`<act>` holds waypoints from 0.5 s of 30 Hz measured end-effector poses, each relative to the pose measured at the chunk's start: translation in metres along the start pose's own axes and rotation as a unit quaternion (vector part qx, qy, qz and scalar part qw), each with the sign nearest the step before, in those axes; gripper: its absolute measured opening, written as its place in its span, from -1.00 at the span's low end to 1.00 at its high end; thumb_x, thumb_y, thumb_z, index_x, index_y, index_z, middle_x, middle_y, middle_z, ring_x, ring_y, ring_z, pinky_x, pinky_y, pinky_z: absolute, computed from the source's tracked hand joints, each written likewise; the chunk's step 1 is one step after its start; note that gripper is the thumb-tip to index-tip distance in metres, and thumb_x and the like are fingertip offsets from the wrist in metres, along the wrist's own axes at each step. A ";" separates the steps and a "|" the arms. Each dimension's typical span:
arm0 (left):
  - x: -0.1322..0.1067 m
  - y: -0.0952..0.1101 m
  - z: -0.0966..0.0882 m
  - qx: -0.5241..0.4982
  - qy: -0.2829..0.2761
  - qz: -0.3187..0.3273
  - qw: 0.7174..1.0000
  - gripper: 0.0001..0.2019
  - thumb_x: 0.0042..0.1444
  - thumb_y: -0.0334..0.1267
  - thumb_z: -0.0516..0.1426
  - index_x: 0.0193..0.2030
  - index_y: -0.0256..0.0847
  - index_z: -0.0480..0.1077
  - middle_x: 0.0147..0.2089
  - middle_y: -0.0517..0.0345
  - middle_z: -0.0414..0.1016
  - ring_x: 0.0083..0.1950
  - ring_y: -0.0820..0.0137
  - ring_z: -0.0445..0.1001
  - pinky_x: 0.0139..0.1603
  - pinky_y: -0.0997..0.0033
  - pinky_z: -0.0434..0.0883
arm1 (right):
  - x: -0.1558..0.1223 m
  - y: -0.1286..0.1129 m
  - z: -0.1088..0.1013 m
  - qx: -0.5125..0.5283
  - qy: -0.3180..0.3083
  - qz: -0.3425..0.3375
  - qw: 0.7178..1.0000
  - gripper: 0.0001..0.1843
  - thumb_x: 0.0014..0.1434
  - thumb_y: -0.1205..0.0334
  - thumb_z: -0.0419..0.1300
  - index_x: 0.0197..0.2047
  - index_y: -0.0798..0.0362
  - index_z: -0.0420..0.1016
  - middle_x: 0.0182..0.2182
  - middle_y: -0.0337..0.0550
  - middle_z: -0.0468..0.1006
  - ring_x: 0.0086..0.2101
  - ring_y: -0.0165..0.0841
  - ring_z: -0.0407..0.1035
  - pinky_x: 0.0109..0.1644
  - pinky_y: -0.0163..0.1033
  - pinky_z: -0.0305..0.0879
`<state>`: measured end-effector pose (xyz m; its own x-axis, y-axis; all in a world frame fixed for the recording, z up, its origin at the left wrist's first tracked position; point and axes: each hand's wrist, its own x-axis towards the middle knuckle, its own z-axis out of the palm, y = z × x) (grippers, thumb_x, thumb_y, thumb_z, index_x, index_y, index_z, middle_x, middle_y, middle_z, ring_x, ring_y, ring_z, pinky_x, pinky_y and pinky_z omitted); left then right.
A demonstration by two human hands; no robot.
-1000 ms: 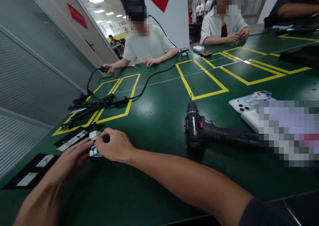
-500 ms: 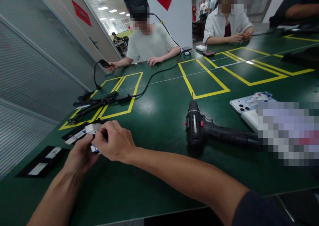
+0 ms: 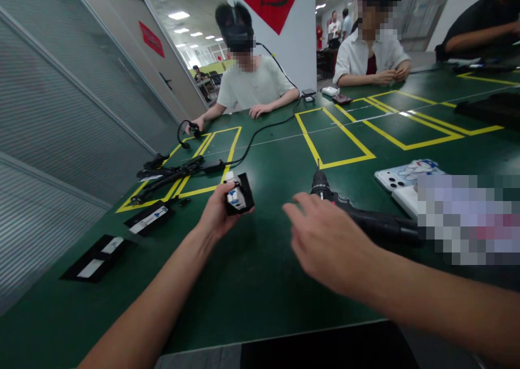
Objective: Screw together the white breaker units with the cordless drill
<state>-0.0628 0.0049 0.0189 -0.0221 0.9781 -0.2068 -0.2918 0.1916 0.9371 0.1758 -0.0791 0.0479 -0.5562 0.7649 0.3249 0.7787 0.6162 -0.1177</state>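
My left hand (image 3: pixel 217 217) is closed round a small black block with white and blue parts (image 3: pixel 239 194), held up just above the green table (image 3: pixel 252 282). My right hand (image 3: pixel 325 239) hovers to the right of it, fingers stretched out and holding nothing. A black cordless screwdriver (image 3: pixel 357 217) lies on the table right behind my right hand, its bit pointing away from me.
Two flat black plates with white labels (image 3: pixel 148 218) (image 3: pixel 97 256) lie at the left. Black cables and tools (image 3: pixel 170 169) rest on yellow taped rectangles. A phone in a cartoon case (image 3: pixel 406 173) lies at the right. Other people sit across the table.
My left hand has lifted the small block and carried it to the right, off the plates. My right hand has let go of it and moved right toward the screwdriver.
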 end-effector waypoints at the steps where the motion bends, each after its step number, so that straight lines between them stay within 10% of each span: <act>1: 0.005 -0.007 0.011 0.001 -0.026 -0.004 1.000 -0.68 -0.04 -0.17 0.14 -0.13 -0.25 0.35 -0.35 0.10 0.51 -0.41 0.33 0.48 -0.46 0.31 0.48 | -0.018 0.019 -0.001 -0.044 -0.013 0.027 0.999 -0.54 0.08 0.34 0.21 0.07 0.20 0.31 -0.10 0.09 0.19 -0.19 -0.13 0.15 -0.10 0.00 0.24; 6: 0.020 -0.042 0.048 0.007 -0.087 -0.045 0.995 -0.73 -0.04 -0.19 0.18 -0.21 -0.28 0.35 -0.43 0.13 0.43 -0.45 0.41 0.42 -0.43 0.38 0.44 | -0.056 0.078 0.025 -0.177 -0.100 0.089 0.975 -0.06 0.03 0.27 0.24 0.37 0.37 -0.12 -0.02 0.20 0.14 -0.18 -0.09 0.18 -0.14 -0.02 0.30; 15: 0.004 -0.055 0.041 0.037 -0.101 -0.036 0.993 -0.66 -0.04 -0.23 0.19 -0.10 -0.23 0.28 -0.34 0.13 0.42 -0.35 0.33 0.48 -0.29 0.28 0.45 | -0.027 0.086 0.032 -0.095 -0.132 0.096 0.982 0.11 0.00 0.25 0.25 0.41 0.18 -0.40 -0.15 0.07 0.29 -0.37 -0.14 0.30 -0.35 -0.10 0.33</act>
<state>-0.0070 0.0014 -0.0222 0.1917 0.9562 -0.2210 -0.2142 0.2605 0.9414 0.2483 -0.0412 -0.0008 -0.4297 0.9012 0.0565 0.9030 0.4285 0.0322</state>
